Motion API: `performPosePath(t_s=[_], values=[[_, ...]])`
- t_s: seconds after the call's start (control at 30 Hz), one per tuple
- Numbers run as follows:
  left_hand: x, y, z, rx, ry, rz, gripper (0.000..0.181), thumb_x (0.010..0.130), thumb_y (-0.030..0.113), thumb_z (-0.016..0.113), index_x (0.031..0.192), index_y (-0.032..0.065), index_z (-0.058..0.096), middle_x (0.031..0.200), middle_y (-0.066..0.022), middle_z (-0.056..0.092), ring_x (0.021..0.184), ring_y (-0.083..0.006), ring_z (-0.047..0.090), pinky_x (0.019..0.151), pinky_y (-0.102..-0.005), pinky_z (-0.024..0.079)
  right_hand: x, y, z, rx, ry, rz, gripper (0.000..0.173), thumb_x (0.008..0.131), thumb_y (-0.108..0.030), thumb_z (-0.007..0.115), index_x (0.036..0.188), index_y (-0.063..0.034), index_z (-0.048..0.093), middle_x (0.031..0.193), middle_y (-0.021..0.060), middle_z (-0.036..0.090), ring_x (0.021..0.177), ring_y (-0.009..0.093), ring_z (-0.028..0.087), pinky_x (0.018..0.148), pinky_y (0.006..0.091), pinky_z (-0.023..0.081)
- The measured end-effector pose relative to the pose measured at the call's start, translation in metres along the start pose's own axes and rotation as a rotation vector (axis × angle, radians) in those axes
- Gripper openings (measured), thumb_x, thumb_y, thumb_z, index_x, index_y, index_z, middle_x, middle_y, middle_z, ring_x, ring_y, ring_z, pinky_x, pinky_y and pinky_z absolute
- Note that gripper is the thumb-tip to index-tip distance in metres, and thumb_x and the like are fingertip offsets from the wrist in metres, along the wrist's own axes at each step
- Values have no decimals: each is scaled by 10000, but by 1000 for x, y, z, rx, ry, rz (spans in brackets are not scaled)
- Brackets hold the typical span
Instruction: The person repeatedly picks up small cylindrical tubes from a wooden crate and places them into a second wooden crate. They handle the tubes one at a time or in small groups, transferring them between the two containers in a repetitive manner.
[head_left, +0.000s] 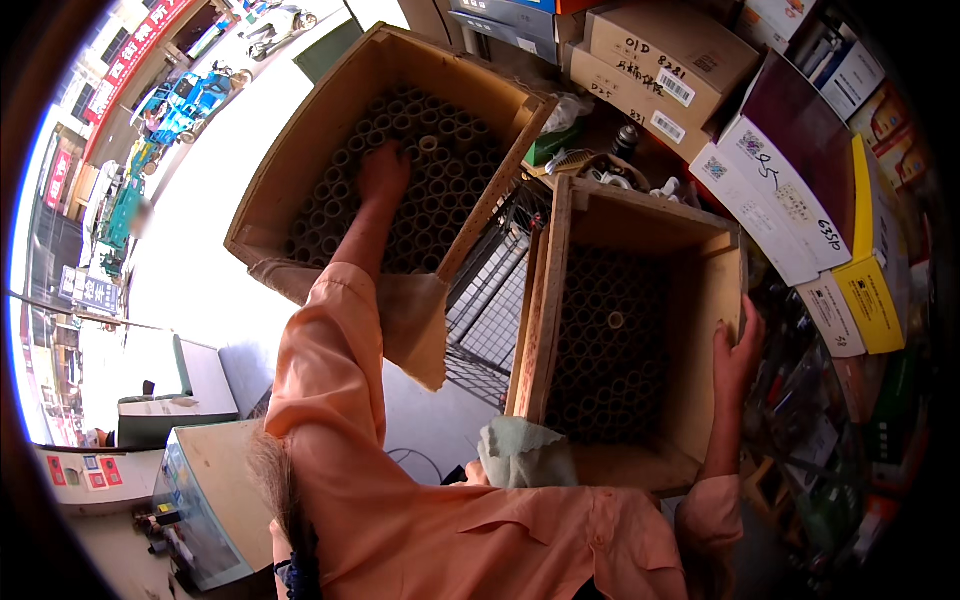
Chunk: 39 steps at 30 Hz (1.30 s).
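Observation:
Two wooden boxes stand before me, each packed with many upright round tubes. My left hand (384, 174) reaches down into the left wooden box (300, 131) and touches the tops of its tubes (439, 187); whether its fingers hold one cannot be told. My right hand (739, 345) rests at the right rim of the right wooden box (541, 315), thumb inside and fingers over the edge. Among the dark tubes of that box one paler tube (616, 320) shows. A brown cloth or sheet (416, 322) hangs over the left box's near edge, and a pale green cloth (525, 454) lies at the right box's near edge.
A black wire mesh rack (487, 300) stands between the boxes. Cardboard cartons (660, 45) and a yellow and white carton (870, 300) are stacked behind and to the right. A glass-sided cabinet (217, 495) is at the lower left, and a bright street lies beyond the doorway.

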<state>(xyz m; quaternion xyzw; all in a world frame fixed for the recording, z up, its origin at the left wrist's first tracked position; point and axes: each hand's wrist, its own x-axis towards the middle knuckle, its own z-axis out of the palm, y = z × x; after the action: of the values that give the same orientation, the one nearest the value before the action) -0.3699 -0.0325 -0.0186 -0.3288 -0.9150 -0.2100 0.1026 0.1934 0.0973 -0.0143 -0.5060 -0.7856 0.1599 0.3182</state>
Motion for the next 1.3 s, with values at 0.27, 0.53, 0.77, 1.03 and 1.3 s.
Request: performPosePath(t_s=[0.27, 0.53, 0.77, 1.03, 1.3], values=[[2, 20, 11, 163, -47, -70, 321, 812, 378, 630, 1030, 145, 664, 988, -148, 672, 945, -355, 638, 786, -493, 521, 0, 4, -1, -19, 4, -24, 522, 816, -64, 599, 1321, -86, 464, 1272, 149, 493, 1178, 319, 482, 989, 395, 401], [22, -1, 13, 196, -99, -142, 292, 831, 351, 601, 1007, 140, 701, 1028, -124, 676, 954, -334, 645, 800, -454, 526, 2, 5, 0, -20, -11, -53, 516, 818, -77, 613, 1311, -65, 464, 1270, 171, 490, 1178, 345, 483, 986, 419, 409], [28, 26, -20, -189, 77, 29, 340, 790, 384, 658, 1027, 148, 717, 974, -64, 708, 932, -232, 666, 839, -352, 504, -1, 9, -2, -34, 13, -35, 507, 818, -141, 633, 1298, -100, 476, 1254, 167, 503, 1150, 340, 506, 941, 404, 438], [-60, 168, -99, -1192, -158, 103, 325, 928, 163, 579, 1167, -57, 581, 1082, -145, 636, 926, -234, 656, 847, -374, 575, -4, 3, 0, 13, -24, 89, 490, 830, -233, 622, 1295, -156, 487, 1240, 126, 522, 1076, 307, 564, 868, 399, 482], [-211, 286, -69, -1778, -868, -101, 343, 958, 229, 516, 1207, -7, 529, 1062, -141, 647, 962, -257, 649, 846, -410, 540, -8, 12, -3, -54, 72, -27, 470, 832, -233, 639, 1270, -108, 522, 1213, 128, 550, 1085, 317, 549, 888, 378, 460]])
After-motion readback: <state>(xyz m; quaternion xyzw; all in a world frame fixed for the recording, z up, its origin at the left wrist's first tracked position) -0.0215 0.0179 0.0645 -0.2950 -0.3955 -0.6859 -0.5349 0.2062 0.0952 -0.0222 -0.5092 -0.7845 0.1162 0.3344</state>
